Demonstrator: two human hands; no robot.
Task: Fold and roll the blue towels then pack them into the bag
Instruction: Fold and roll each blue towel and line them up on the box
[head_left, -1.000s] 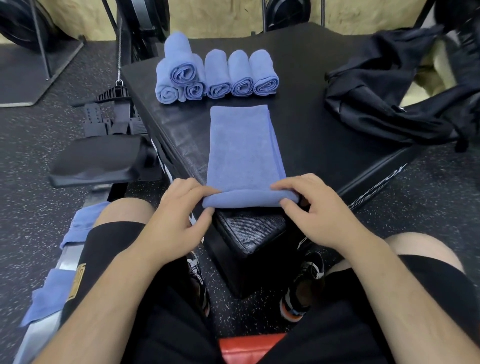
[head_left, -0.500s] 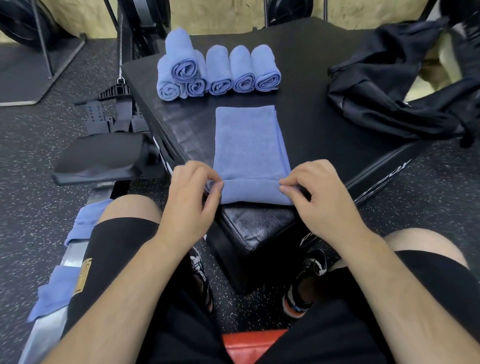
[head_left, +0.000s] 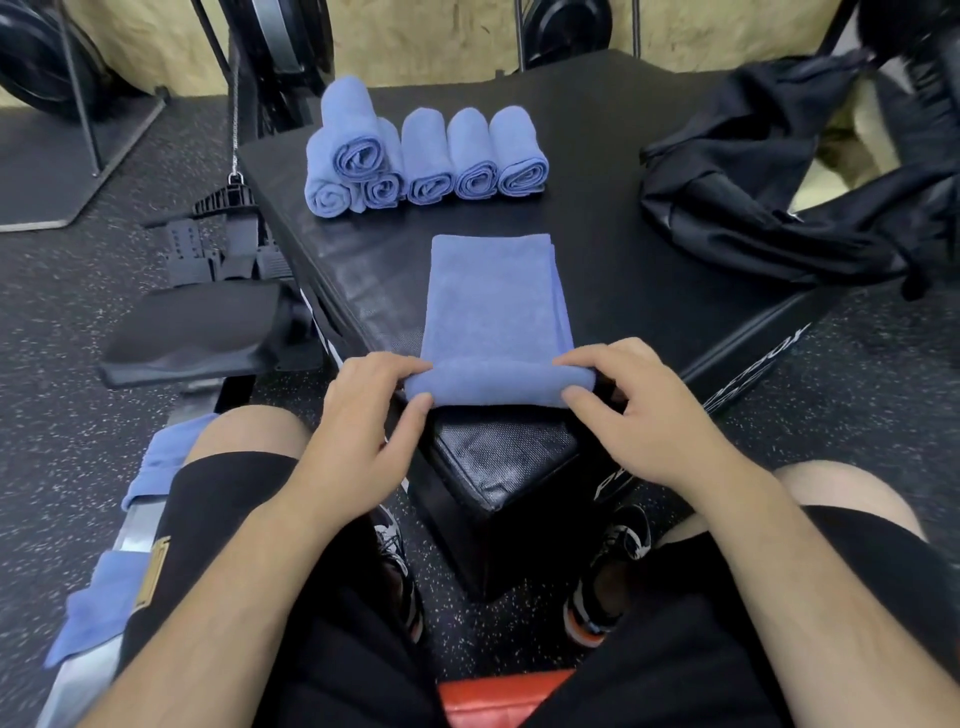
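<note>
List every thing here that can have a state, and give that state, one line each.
Folded blue cloth towel, flat on the black padded box, near end rolled up partway.
Left hand, pinches the roll's left end.
Right hand, pinches the roll's right end.
Six rolled blue towels, finished: five in a row, one stacked on top.
Black fabric bag, slumped on the box; opening not visible.
</note>
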